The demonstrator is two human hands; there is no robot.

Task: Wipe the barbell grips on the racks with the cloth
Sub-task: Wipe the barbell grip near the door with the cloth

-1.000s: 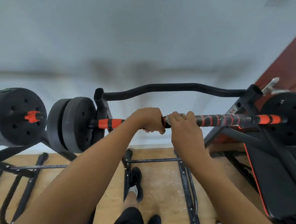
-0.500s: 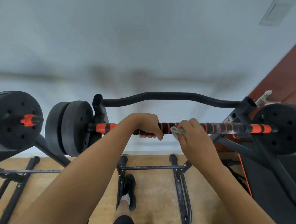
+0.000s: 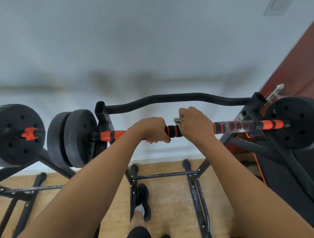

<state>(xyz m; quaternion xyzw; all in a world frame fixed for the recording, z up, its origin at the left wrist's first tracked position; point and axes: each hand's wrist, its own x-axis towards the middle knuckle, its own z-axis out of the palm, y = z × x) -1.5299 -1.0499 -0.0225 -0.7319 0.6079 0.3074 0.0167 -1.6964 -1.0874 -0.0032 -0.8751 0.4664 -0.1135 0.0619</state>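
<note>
A barbell with a black and orange striped grip (image 3: 231,126) lies across a black rack (image 3: 102,120), black plates (image 3: 72,138) on both ends. My left hand (image 3: 153,130) grips the bar left of its middle, fingers curled under it. My right hand (image 3: 195,126) holds a small greyish cloth (image 3: 179,120) wrapped over the bar just right of the left hand; most of the cloth is hidden under the palm. A short stretch of striped grip (image 3: 173,130) shows between the two hands.
A curved black bar (image 3: 169,98) runs behind the barbell. A second barbell's plate (image 3: 17,133) with an orange collar sits at the far left. A black bench (image 3: 287,184) stands at right; rack feet and my shoe (image 3: 143,197) are on the wooden floor.
My right hand with the cloth has slid along the grip, out to the right and back toward the left hand. The left hand keeps its hold; the camera shifted slightly.
</note>
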